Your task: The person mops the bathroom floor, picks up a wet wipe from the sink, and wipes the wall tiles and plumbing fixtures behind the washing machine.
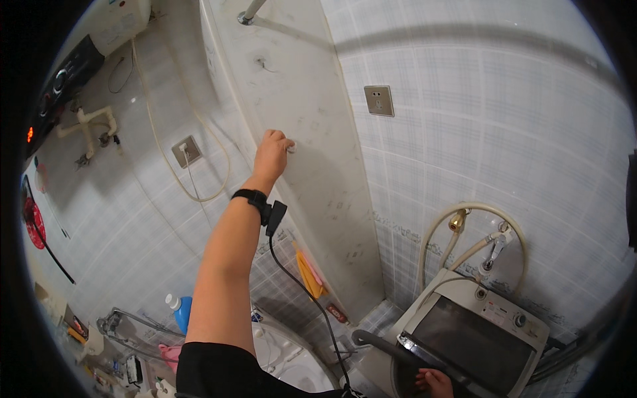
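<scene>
My left hand [271, 153] reaches up to the pale tiled face of a wall column [313, 189]. Its thumb and fingers pinch a small whitish object [291, 147] against that surface; the fingers hide most of it, so its kind is unclear. A black strap with a small device [264, 209] circles the left wrist, and a black cable runs down from it. Low in the picture, my right hand [435, 383] is partly cut off by the lower edge. Its fingers are loosely bent and slightly apart, with nothing visible in them, beside a grey hose [383, 348] and a top-loading washing machine [473, 328].
A wall socket [379, 101] sits right of the column, and a plugged-in socket [186, 151] left of it. A metal rod [246, 18] meets the column above. A yellow cloth [309, 273] hangs low. Below are a blue bottle [182, 313] and a white ceramic fixture [293, 355].
</scene>
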Tool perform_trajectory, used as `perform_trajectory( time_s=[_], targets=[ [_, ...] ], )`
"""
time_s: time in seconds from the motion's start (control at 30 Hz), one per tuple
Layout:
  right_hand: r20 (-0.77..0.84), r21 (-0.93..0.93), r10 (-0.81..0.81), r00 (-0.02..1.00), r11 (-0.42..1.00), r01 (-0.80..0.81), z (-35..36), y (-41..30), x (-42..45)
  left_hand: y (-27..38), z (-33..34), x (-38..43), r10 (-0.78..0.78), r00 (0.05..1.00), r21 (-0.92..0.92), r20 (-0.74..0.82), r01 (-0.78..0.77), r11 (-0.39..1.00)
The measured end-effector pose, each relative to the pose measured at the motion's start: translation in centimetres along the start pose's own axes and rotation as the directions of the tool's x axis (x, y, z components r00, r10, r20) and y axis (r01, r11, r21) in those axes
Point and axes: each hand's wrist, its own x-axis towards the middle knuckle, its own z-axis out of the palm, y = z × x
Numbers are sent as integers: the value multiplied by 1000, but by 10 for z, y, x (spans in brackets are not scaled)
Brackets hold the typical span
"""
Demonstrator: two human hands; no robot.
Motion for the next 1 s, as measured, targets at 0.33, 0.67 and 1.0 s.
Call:
perform_trajectory(
  time_s=[0.33,0.67,1.0],
  targets=[
    [-43,32,13,999,999,-12,9,-5,8,-1,6,-5,99,992,314,75,-118,942],
    [-5,-42,24,1000,999,-24,19,-12,13,31,30,-91,150,831,327,535,-367,871],
    [5,15,-11,1000,1000,10,13,0,19,17,-11,-24,183,933,562,311,-336,756]
  ],
)
